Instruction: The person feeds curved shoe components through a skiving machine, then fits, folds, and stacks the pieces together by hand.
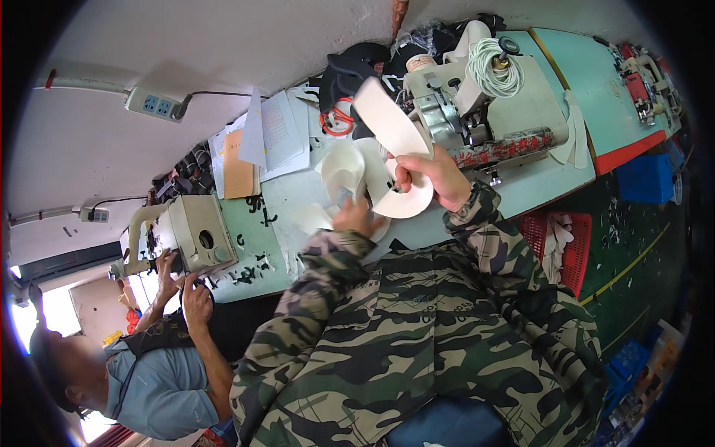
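My right hand (441, 177) is closed on a large, curved white strip (392, 123), with the thumb on top and fingers curled under its lower bend. The strip is stiff-looking and wide, and its upper end is raised toward the sewing machine. My left hand (356, 218), smeared by motion, hovers low over the table beside more curved white pieces (342, 165). Its fingers do not show clearly, so whether it grips anything cannot be told. Another blurred white piece (316, 217) lies just left of that hand.
A sewing machine (514, 119) with a coiled white cord (494, 68) stands at the right. Papers (279, 134), red-handled scissors (337, 119) and black scraps (257, 205) lie on the pale green table (257, 238). At the left, a co-worker (164, 387) works at another machine (197, 231). A red basket (577, 257) is at right.
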Demonstrator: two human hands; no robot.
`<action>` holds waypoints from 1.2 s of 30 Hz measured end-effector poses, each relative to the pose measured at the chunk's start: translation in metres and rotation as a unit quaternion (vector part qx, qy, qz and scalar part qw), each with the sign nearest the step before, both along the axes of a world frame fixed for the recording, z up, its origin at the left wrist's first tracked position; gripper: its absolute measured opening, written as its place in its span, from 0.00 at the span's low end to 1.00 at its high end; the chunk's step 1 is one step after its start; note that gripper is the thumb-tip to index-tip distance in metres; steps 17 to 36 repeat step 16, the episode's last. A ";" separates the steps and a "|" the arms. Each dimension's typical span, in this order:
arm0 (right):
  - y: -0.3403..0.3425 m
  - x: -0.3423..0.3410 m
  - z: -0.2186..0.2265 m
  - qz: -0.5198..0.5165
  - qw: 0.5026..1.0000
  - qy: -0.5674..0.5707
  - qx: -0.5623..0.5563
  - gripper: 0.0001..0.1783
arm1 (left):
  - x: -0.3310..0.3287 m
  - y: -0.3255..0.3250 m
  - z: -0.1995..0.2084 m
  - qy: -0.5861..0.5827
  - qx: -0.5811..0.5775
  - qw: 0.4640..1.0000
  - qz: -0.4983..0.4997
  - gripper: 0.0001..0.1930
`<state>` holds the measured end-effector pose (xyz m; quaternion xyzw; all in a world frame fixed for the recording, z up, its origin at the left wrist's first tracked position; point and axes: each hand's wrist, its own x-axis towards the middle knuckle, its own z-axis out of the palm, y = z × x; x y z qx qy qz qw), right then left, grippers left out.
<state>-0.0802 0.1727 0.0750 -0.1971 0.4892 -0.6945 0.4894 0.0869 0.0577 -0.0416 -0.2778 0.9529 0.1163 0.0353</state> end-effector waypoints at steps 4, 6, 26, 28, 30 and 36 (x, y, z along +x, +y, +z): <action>0.010 0.002 0.002 -0.012 0.996 0.082 0.037 0.12 | -0.002 0.023 -0.019 0.012 0.021 1.000 0.012 0.19; 0.011 0.005 -0.001 -0.019 0.993 0.102 0.053 0.12 | -0.001 0.013 -0.029 0.007 0.024 0.999 0.026 0.18; -0.020 0.046 -0.073 0.003 0.933 0.336 0.128 0.28 | 0.016 -0.048 0.015 0.282 0.413 0.853 0.152 0.14; -0.020 0.046 -0.073 0.003 0.933 0.336 0.128 0.28 | 0.016 -0.048 0.015 0.282 0.413 0.853 0.152 0.14; -0.020 0.046 -0.073 0.003 0.933 0.336 0.128 0.28 | 0.016 -0.048 0.015 0.282 0.413 0.853 0.152 0.14; -0.020 0.046 -0.073 0.003 0.933 0.336 0.128 0.28 | 0.016 -0.048 0.015 0.282 0.413 0.853 0.152 0.14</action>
